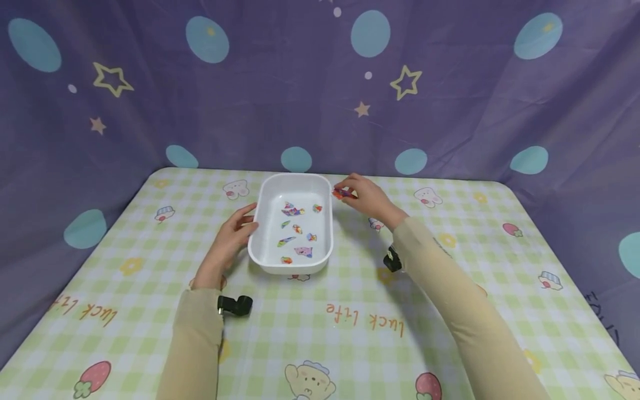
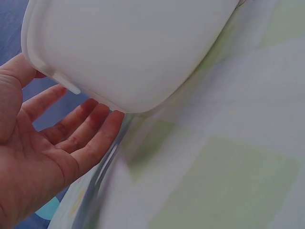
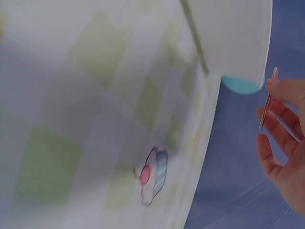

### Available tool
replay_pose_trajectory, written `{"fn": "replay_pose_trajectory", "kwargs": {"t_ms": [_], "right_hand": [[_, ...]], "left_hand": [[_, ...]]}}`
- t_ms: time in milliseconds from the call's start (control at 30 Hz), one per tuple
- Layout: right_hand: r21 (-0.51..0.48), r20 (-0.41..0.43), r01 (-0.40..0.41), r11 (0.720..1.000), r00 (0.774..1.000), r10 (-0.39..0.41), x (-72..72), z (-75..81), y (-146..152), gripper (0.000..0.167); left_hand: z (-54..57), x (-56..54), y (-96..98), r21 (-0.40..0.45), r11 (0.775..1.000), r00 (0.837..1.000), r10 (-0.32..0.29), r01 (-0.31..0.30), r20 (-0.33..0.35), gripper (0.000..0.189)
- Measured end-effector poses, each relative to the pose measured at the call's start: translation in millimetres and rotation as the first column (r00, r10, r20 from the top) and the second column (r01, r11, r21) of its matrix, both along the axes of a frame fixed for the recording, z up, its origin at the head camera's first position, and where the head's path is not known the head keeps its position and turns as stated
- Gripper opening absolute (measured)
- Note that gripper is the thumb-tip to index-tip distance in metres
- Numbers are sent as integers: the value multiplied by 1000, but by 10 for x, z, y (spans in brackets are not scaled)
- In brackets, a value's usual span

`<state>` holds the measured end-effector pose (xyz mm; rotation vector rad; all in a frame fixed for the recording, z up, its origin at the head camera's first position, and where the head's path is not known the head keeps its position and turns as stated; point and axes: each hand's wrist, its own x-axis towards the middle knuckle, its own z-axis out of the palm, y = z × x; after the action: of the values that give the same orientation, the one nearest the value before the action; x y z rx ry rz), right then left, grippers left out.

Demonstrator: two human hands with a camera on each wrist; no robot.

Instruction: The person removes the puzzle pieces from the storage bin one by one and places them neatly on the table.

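Note:
A white rectangular plastic basin [image 1: 291, 268] sits on the table with several small, irregular, brightly printed flat pieces [image 1: 303, 251] spread over its floor. My left hand [image 1: 231, 239] holds the basin's left side, its thumb and fingers at the rim; in the left wrist view the fingertips [image 2: 116, 117] lie against the white outer wall. Beyond the right rim, my right hand [image 1: 367, 195] pinches a thin flat colourful piece [image 1: 343, 193], red and purple on its face. The right wrist view shows this piece [image 3: 268, 102] edge-on between thumb and fingers, beside the basin's wall.
A green-and-white checked cloth [image 1: 280, 333] with cartoon prints covers the table. Behind it hangs a purple curtain [image 1: 300, 100] with stars and blue ovals. Black camera mounts [image 1: 235, 305] sit at both wrists.

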<state>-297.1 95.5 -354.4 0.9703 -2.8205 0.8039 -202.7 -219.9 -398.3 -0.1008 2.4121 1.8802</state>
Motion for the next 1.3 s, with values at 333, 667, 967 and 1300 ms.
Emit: {"fn": "replay_pose_trajectory", "kwargs": {"t_ms": [333,667,967,1300], "right_hand": [[3,18,2,1000,1000,-2,-69,-99,224,32],[-33,29,22,999,999,-21,-146,-195,370,32],[9,86,61,998,994,-61,-182,-332,466,33],[30,129,94,995,987,-97,-208,-377,464,32]], "left_hand": [[54,-8,-19,-6,999,999,-45,45,2,57],[12,12,-18,-5,1000,1000,-14,14,-14,55],[-8,12,-29,-8,1000,1000,-22,22,-14,54],[-6,-15,-33,-29,999,999,-37,36,-19,55]]}}
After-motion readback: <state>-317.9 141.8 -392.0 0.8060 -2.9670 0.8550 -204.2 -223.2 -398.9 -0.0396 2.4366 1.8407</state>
